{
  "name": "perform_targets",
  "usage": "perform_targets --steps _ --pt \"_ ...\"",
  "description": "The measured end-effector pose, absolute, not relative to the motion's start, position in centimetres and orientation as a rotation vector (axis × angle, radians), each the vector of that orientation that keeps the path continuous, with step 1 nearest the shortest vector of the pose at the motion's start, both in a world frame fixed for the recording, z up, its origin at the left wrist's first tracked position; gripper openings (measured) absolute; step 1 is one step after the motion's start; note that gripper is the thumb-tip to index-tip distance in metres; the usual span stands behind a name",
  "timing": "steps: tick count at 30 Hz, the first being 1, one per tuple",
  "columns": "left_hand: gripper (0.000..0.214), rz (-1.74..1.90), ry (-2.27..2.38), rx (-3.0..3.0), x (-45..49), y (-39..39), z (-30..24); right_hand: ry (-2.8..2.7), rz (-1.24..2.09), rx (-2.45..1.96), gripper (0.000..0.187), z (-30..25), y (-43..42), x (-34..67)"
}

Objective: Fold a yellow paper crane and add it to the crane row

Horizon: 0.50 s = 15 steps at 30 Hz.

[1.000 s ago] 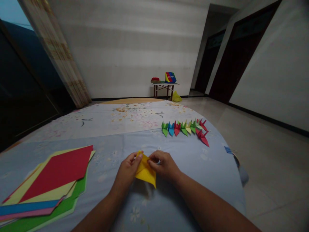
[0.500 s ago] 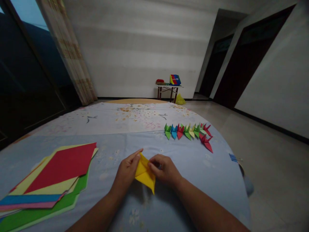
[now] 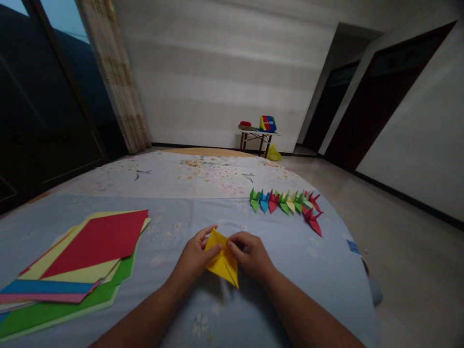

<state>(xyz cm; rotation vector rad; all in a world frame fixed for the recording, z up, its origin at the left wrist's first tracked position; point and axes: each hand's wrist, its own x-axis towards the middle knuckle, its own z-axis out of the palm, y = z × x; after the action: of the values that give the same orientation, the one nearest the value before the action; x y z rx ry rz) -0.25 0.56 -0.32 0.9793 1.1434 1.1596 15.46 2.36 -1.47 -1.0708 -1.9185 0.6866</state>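
Note:
A piece of folded yellow origami paper (image 3: pixel 224 265) is held between my two hands above the tablecloth, one pointed corner aimed down toward me. My left hand (image 3: pixel 195 253) grips its left edge, the thumb lying over the front face and the fingers behind. On the other side, my right hand (image 3: pixel 251 253) pinches the upper right edge between thumb and forefinger. A crease or slit runs down the lower part of the paper. The fingers behind the paper are partly hidden.
Several folded paper cranes (image 3: pixel 272 201) stand in a row at the right, with a red crane (image 3: pixel 313 222) in front. To the left lies a stack of coloured paper sheets (image 3: pixel 97 246). A floral tablecloth (image 3: pixel 163 270) covers the round table. A small table (image 3: pixel 258 132) stands by the wall.
My left thumb has moved from the paper's upper left edge down onto its front face. The yellow paper shows more of its face now. The view has shifted slightly.

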Motion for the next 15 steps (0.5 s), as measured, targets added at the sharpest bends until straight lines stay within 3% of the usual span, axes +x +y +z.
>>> perform_targets --steps 4,10,15 --pt "0.073 1.178 1.192 0.937 -0.05 0.44 -0.15 -1.904 0.702 -1.079 0.012 -1.60 2.47 15.52" --pt "0.030 1.178 1.218 1.015 0.11 0.22 0.07 -1.910 0.683 -1.076 0.013 -1.51 2.31 15.46" --pt "0.029 1.189 1.250 1.053 0.46 -0.19 -0.28 -1.902 0.727 -1.024 0.018 -1.24 2.19 15.51"
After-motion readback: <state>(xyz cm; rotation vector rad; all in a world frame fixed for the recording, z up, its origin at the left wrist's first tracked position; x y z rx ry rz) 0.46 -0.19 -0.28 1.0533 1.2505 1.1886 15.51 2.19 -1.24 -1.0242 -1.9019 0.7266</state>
